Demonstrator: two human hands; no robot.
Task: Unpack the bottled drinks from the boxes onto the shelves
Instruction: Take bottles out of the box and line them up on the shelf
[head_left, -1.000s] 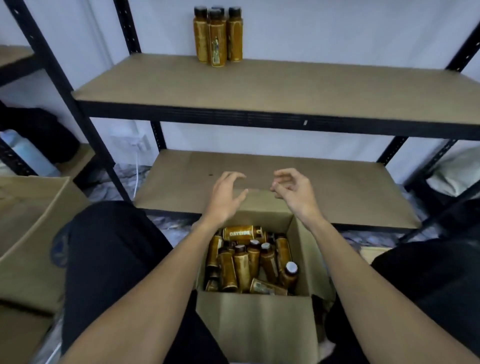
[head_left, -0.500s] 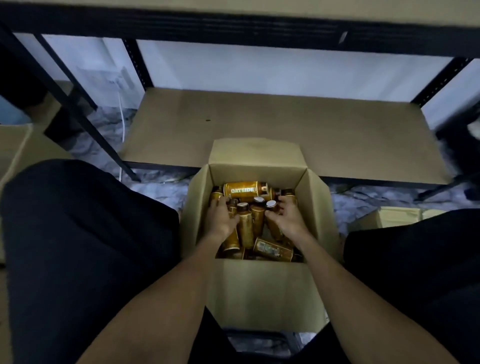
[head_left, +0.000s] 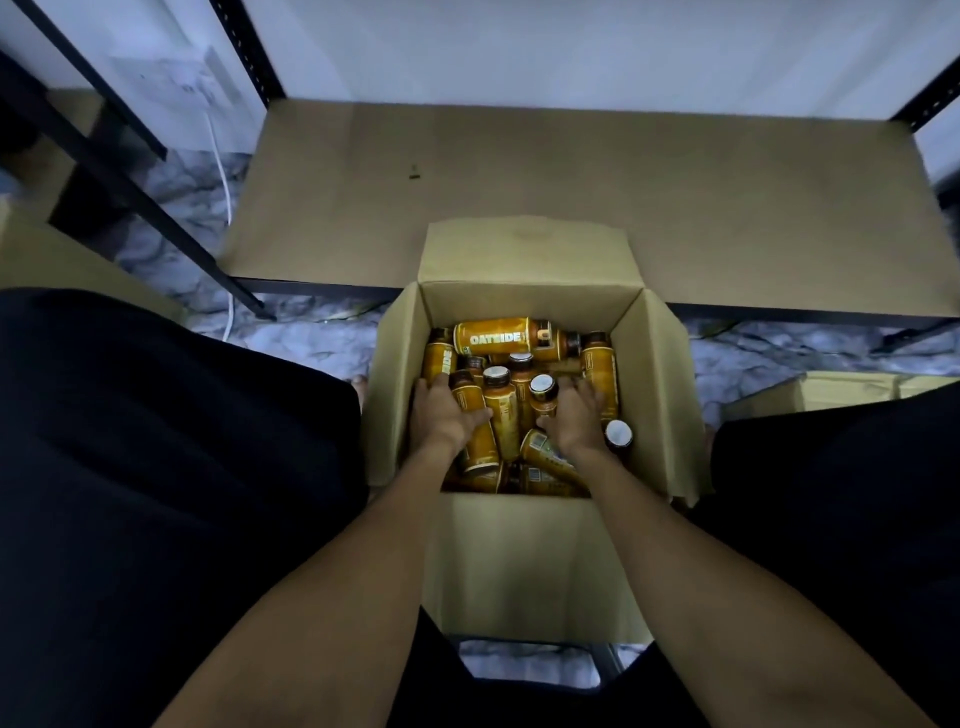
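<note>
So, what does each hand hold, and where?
Left hand grips a dark-capped bottle around its body; right hand seems to grip a white-capped bottle below its cap.

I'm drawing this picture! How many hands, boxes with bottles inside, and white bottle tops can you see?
Hands: 2
Boxes with bottles inside: 1
White bottle tops: 4
Total: 7
</note>
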